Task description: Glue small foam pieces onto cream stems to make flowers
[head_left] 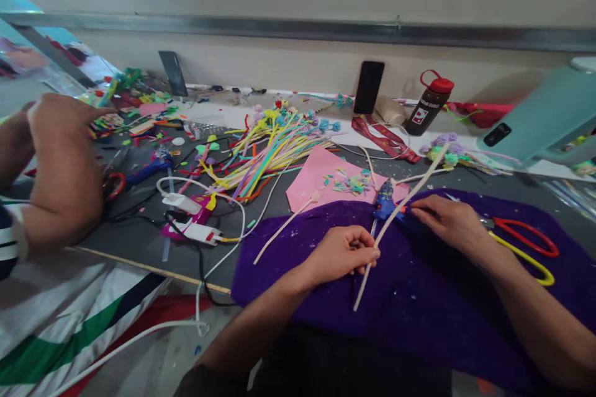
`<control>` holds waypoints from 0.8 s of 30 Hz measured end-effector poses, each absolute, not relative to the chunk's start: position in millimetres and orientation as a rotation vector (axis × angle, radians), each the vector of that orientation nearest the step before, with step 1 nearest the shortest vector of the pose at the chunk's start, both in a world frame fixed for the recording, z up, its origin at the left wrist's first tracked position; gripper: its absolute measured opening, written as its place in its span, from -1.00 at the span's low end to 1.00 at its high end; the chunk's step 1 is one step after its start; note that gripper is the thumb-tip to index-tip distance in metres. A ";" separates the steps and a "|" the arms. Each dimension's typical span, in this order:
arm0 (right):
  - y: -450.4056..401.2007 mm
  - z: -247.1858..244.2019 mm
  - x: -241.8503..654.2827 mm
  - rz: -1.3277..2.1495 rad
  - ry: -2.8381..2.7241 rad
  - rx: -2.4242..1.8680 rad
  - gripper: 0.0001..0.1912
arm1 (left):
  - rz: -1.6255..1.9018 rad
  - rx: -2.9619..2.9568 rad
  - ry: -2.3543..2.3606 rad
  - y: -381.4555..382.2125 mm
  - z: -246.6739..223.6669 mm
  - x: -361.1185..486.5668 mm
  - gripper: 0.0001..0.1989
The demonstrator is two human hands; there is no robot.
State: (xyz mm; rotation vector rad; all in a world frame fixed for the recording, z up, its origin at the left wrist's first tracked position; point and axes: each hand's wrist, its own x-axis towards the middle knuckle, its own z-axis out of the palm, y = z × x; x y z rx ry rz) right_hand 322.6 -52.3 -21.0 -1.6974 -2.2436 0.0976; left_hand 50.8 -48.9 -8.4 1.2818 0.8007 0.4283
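Note:
My left hand (347,253) pinches a long cream fuzzy stem, like a pipe cleaner (410,195), between thumb and fingers. The stem slants up to the right, its lower end below my hand. A blue glue gun (385,203) is just behind the stem, nozzle pointing away, a clear glue stick at its back. My right hand (447,218) has its fingers closed at the gun's handle; the fingertips are partly hidden. Another cream stem (284,229) lies left, its tip on a pink sheet (302,180) with small coloured clippings. A purple cloth (307,298) lies under both hands.
Red-and-yellow scissors (526,239) lie on the right. Behind are bundled coloured stems (265,164), a phone (369,87), a dark bottle (429,105) and a teal container (535,111). Left are a magenta-and-white power strip (190,220), cables and another person's arm (67,161).

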 end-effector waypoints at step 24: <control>28.7 -15.7 115.1 -0.220 -2.957 -1.088 -0.73 | 0.934 0.971 1.016 -53.0 35.8 -52.6 -0.86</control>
